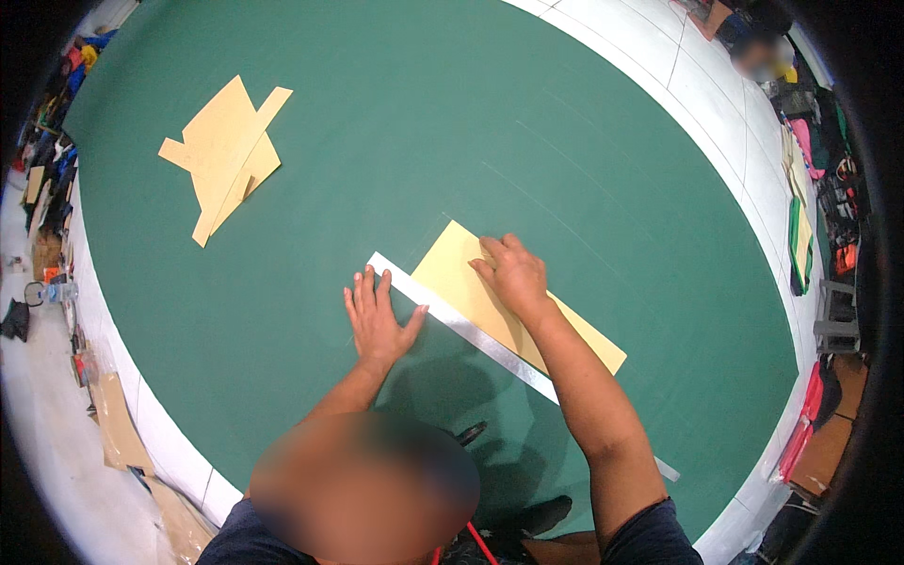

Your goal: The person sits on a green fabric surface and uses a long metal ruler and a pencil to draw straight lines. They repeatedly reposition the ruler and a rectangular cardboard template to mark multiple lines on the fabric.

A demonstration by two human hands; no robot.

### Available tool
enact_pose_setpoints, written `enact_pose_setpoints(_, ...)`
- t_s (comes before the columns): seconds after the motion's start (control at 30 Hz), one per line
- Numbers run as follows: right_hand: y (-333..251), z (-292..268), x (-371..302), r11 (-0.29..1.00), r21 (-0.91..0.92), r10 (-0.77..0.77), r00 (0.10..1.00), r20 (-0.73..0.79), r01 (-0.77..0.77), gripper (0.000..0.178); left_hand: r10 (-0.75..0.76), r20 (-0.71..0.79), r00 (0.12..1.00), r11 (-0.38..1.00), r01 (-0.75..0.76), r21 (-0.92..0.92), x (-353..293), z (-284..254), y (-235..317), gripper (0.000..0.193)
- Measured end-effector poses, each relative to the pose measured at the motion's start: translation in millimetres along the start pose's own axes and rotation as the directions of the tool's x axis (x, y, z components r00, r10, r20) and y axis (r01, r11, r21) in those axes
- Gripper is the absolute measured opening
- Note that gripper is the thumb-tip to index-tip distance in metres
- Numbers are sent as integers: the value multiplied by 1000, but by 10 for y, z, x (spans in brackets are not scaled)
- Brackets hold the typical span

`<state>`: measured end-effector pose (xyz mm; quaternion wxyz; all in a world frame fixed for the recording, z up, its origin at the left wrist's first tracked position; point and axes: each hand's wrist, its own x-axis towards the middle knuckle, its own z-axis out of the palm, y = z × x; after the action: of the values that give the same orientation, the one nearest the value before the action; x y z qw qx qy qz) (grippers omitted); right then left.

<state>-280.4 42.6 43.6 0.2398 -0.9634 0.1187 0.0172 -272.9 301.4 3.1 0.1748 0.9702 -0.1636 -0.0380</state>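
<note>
My left hand (377, 322) lies with fingers spread, its fingertips and thumb on a long straight metal ruler (480, 339). The ruler slants down to the right and passes under my right forearm. Beside its upper edge lies a yellow rectangular sheet (452, 271). Over that sheet, my right hand (516, 278) is curled, thumb and fingers bent toward each other; whatever they may hold is too small to make out. Both things rest on a broad green sheet of material (377, 141). Faint pale lines run across it above the yellow sheet.
Several cut yellow pieces (221, 141) lie overlapped at the far left. White tiled floor (650, 38) borders the green sheet. Clutter lines both sides, with cardboard (121, 424) at left and a grey stool (836, 315) at right. Another person (753, 42) is at the far right.
</note>
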Motion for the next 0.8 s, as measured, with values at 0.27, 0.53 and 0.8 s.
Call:
enact_pose_setpoints(0.27, -2, -20, 4, 999, -25, -22, 1000, 16, 22, 40, 31, -40, 999, 999, -31, -8, -5, 17, 4, 88)
enact_pose_setpoints(0.53, 6, 4, -9, 998, 3, -58, 998, -18, 58, 39, 35, -40, 999, 999, -34, 19, -5, 19, 4, 89)
enact_pose_setpoints(0.8, 293, -406, 305, 988, -144, 36, 993, -112, -52, 41, 21, -43, 999, 999, -20, 30, 16, 12, -14, 88)
